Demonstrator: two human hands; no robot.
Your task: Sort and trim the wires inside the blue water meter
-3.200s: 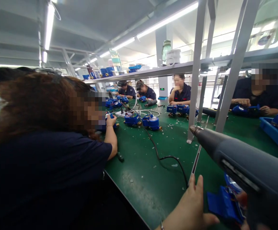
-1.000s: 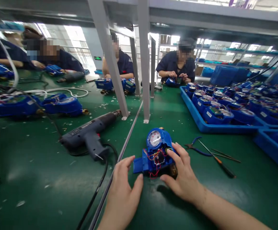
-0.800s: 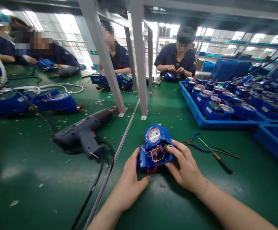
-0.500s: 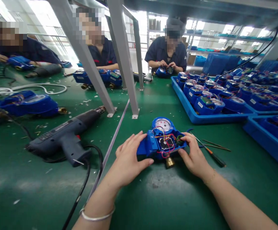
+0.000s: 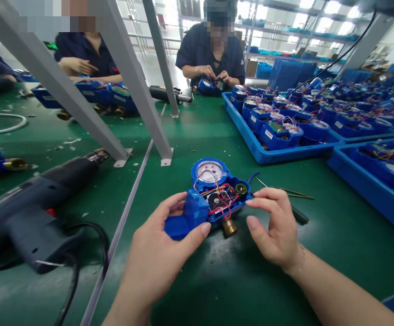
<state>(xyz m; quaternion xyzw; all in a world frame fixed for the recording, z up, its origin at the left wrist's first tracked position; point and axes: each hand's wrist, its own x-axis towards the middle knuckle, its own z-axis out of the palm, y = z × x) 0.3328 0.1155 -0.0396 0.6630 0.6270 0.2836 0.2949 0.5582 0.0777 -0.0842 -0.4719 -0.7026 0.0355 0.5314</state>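
Left hand [image 5: 159, 253] grips the hinged blue cover at the near-left of the open water meter [image 5: 213, 192], thumb and fingers closed on it. Right hand [image 5: 275, 231] hangs half-open just right of the meter, fingertips near the loose wires [image 5: 222, 199], holding nothing. The meter rests on the green table [image 5: 217, 280], mid-near. Best to steady the body and keep wires clear of the cover's edge. Heat gun [image 5: 30, 213] lies left; pliers [image 5: 285, 194] right; blue tray [image 5: 261, 151] far right.

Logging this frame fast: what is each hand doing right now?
Left hand: closed on the blue water meter, gripping its left end.
Right hand: open, fingers curled beside the meter's right side; contact cannot be told.
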